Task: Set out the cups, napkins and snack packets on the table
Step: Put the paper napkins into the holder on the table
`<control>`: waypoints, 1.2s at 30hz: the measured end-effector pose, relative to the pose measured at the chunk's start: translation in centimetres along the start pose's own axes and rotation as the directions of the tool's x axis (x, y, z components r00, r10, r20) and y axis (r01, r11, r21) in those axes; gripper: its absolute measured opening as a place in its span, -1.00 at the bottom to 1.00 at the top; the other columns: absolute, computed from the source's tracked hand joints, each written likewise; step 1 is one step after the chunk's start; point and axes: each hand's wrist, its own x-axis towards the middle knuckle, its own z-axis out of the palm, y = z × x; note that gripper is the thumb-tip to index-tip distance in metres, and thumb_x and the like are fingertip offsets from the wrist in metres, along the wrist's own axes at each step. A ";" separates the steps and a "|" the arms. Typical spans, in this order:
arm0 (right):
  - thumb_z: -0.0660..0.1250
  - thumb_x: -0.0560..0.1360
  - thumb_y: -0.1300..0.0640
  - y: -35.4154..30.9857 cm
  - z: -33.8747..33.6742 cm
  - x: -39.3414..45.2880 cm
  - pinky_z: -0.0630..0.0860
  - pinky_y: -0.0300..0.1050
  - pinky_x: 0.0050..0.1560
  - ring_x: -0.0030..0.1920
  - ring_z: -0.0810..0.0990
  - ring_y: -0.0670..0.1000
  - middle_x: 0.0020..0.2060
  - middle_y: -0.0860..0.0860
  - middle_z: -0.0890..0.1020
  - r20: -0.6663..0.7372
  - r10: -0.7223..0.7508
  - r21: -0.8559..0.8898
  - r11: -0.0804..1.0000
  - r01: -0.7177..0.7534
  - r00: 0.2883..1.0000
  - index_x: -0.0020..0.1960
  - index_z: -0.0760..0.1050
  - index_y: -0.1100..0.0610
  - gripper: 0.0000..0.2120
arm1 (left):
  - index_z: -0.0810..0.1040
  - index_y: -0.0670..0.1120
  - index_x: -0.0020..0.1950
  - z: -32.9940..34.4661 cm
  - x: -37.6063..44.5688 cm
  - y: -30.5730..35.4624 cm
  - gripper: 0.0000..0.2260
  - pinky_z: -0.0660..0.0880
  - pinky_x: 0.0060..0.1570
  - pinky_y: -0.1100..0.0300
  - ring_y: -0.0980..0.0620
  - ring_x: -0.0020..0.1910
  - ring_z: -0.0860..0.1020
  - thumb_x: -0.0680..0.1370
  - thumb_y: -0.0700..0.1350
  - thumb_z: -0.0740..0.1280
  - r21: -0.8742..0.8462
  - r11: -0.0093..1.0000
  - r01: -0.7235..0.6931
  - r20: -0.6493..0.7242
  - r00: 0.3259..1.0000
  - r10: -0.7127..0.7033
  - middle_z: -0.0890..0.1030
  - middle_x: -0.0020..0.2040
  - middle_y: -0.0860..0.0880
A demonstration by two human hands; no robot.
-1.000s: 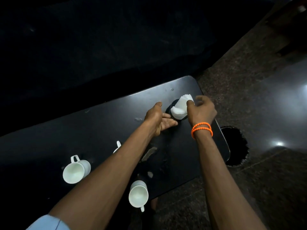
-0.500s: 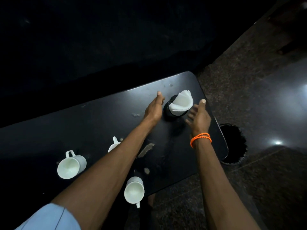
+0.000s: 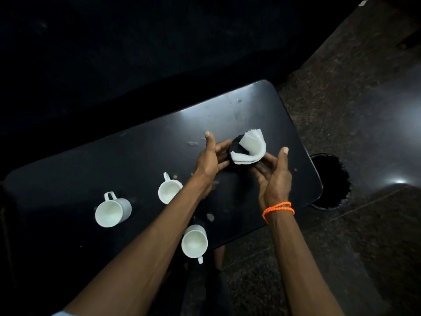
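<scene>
A black round holder (image 3: pixel 234 148) stands on the right half of the black table (image 3: pixel 114 160), with curled white napkins (image 3: pixel 250 147) sticking out of it. My left hand (image 3: pixel 210 156) cups the holder's left side and my right hand (image 3: pixel 274 176), with an orange band at the wrist, cups its right side; the fingers touch its wall. Three white cups lie in front: one at the left (image 3: pixel 111 210), one in the middle (image 3: pixel 168 190) partly behind my left forearm, one near the front edge (image 3: pixel 194 242). No snack packets are visible.
The table's right end is close to my right hand, its front edge runs under my forearms. On the stone floor to the right sits a dark round thing (image 3: pixel 330 181). Beyond the table everything is dark.
Both hands have closed in around the napkin holder from either side; half a second ago they were apart from it with fingers spread. The view has also shifted slightly.
</scene>
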 end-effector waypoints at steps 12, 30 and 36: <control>0.17 0.68 -0.19 6.8 -3.3 -7.0 0.64 0.01 0.04 -0.04 0.77 0.03 -0.07 0.10 0.79 0.008 0.084 0.010 0.996 -0.084 0.996 0.06 0.67 0.23 -0.48 | 0.68 -0.08 0.31 -4.8 -7.4 -6.7 -0.32 0.66 0.08 0.28 0.07 0.25 0.69 0.67 0.36 -0.02 -0.083 0.995 0.053 -0.097 0.993 -0.061 0.75 0.22 0.00; 0.22 0.66 -0.20 9.1 -5.2 -6.7 0.65 0.06 0.07 0.07 0.76 0.09 0.02 0.09 0.78 -0.066 0.024 -0.045 0.999 -0.027 0.997 0.11 0.68 0.20 -0.52 | 0.68 -0.07 0.31 -3.9 -7.5 -8.2 -0.37 0.56 0.35 0.03 -0.01 0.38 0.60 0.70 0.30 -0.01 -0.041 0.997 0.072 -0.089 0.993 -0.076 0.60 0.45 -0.02; 0.22 0.60 -0.28 8.0 -4.5 -6.3 0.62 -0.02 0.20 0.13 0.70 0.07 0.09 0.08 0.75 -0.161 -0.076 -0.286 0.958 0.028 0.984 0.16 0.69 0.16 -0.45 | 0.65 -0.10 0.36 -3.7 -8.3 -7.5 -0.39 0.48 0.44 -0.02 0.01 0.37 0.59 0.71 0.27 0.00 0.001 0.999 0.045 -0.145 0.988 -0.045 0.66 0.37 -0.03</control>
